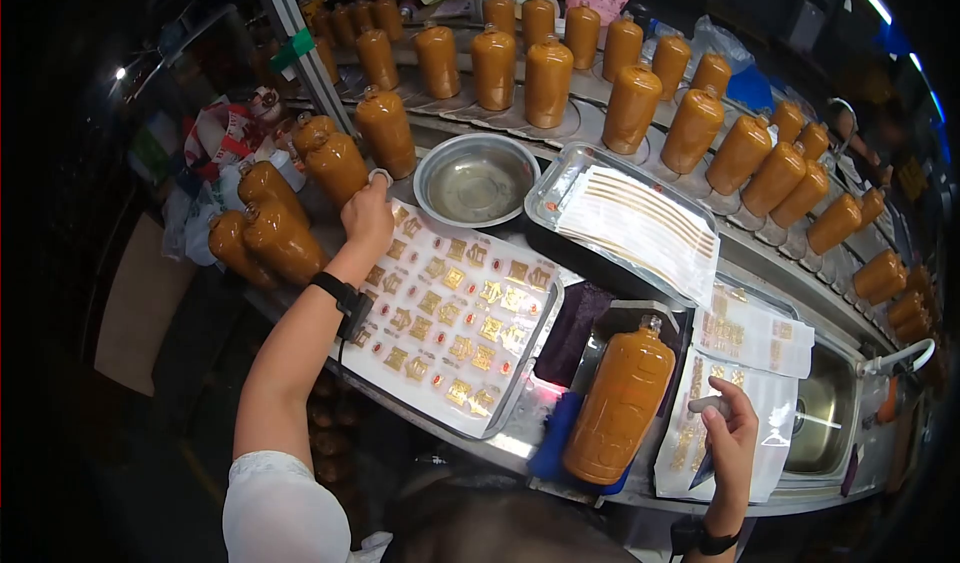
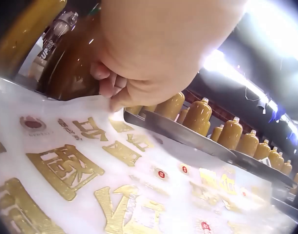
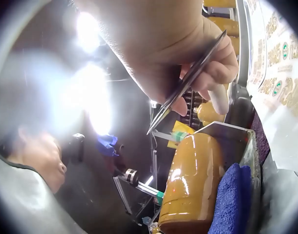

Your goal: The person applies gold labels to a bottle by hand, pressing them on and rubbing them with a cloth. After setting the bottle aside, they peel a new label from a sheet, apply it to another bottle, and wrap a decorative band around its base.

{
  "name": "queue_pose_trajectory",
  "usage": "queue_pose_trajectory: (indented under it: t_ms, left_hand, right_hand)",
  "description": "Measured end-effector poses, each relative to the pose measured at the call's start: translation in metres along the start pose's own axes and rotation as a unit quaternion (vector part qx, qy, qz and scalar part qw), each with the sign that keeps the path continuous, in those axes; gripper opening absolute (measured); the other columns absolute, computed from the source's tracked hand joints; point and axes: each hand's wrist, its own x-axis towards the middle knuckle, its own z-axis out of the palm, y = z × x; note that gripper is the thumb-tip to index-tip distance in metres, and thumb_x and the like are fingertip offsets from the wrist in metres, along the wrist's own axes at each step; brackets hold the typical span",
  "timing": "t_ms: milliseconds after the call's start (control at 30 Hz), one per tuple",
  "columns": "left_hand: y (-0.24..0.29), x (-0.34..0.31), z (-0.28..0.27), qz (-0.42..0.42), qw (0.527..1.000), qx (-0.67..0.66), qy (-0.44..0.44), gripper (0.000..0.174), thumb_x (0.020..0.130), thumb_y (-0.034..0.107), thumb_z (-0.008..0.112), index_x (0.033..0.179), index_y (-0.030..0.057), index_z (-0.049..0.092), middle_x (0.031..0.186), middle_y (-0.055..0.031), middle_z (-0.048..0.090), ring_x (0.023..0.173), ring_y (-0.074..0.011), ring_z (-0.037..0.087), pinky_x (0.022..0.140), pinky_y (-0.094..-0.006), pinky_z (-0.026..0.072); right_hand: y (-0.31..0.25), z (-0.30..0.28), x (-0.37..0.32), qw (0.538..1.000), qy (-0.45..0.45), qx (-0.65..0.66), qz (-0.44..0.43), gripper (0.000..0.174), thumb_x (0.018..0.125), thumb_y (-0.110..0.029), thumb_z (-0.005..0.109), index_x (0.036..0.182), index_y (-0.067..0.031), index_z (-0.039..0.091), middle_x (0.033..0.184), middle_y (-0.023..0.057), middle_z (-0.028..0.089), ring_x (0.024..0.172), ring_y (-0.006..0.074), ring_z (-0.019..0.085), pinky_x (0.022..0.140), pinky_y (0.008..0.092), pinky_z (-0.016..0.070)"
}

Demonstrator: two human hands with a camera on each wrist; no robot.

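My left hand (image 1: 370,218) is at the far left corner of a white decal sheet (image 1: 470,420) printed with gold characters and small red marks. Seen from the left wrist, thumb and fingers (image 2: 107,85) pinch the sheet's raised edge. A brown glazed bottle (image 1: 336,168) stands just beyond that hand. My right hand (image 1: 733,433) holds metal tweezers (image 3: 190,78) across the palm, over smaller gold decal sheets (image 1: 680,463). A pale cover (image 3: 218,100) sits on one of its fingertips. Between the hands, another brown bottle (image 1: 620,403) lies tilted on a blue cloth (image 1: 556,438).
A metal bowl (image 1: 476,178) of liquid stands behind the sheet, beside a tray (image 1: 540,213) with striped decal sheets (image 1: 640,218). A dark purple cloth (image 1: 572,333) lies left of the tilted bottle. Rows of brown bottles (image 1: 550,83) line the back. At right is a sink (image 1: 825,413).
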Motion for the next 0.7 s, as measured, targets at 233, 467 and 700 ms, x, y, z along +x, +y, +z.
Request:
queue_pose_trajectory:
  t_ms: [233, 467, 700]
  left_hand:
    - [0.007, -0.002, -0.041, 0.062, 0.995, -0.051, 0.058, 0.009, 0.087, 0.01, 0.061, 0.095, 0.007, 0.061, 0.087, -0.016, 0.067, 0.087, -0.0356, 0.065, 0.073, -0.0475, 0.0497]
    - [0.05, 0.006, -0.074, 0.134, 0.934, -0.321, 0.085, 0.032, 0.09, -0.001, 0.06, 0.122, 0.0024, 0.061, 0.099, -0.018, 0.07, 0.09, -0.0302, 0.07, 0.077, -0.035, 0.0531]
    - [0.076, 0.067, 0.026, -0.044, 0.953, -0.246, -0.171, 0.042, 0.08, 0.004, 0.066, 0.121, 0.0026, 0.062, 0.101, -0.0212, 0.07, 0.094, -0.0307, 0.07, 0.083, -0.0365, 0.0538]
  right_hand:
    - [0.007, -0.007, 0.006, 1.0, 0.008, -0.014, 0.013, 0.042, 0.087, 0.005, 0.06, 0.129, 0.0054, 0.055, 0.102, 0.0109, 0.065, 0.094, 0.0128, 0.063, 0.08, 0.023, 0.0504]
    - [0.015, -0.003, 0.013, 1.0, 0.012, 0.021, 0.011, 0.041, 0.088, 0.004, 0.06, 0.129, 0.0052, 0.055, 0.104, 0.0113, 0.066, 0.094, 0.0132, 0.063, 0.081, 0.0237, 0.0508]
    - [0.035, 0.001, 0.009, 0.999, -0.015, 0.035, -0.006, 0.041, 0.089, 0.0, 0.064, 0.129, 0.0031, 0.056, 0.1, 0.0103, 0.068, 0.088, 0.0095, 0.063, 0.075, 0.0205, 0.0495]
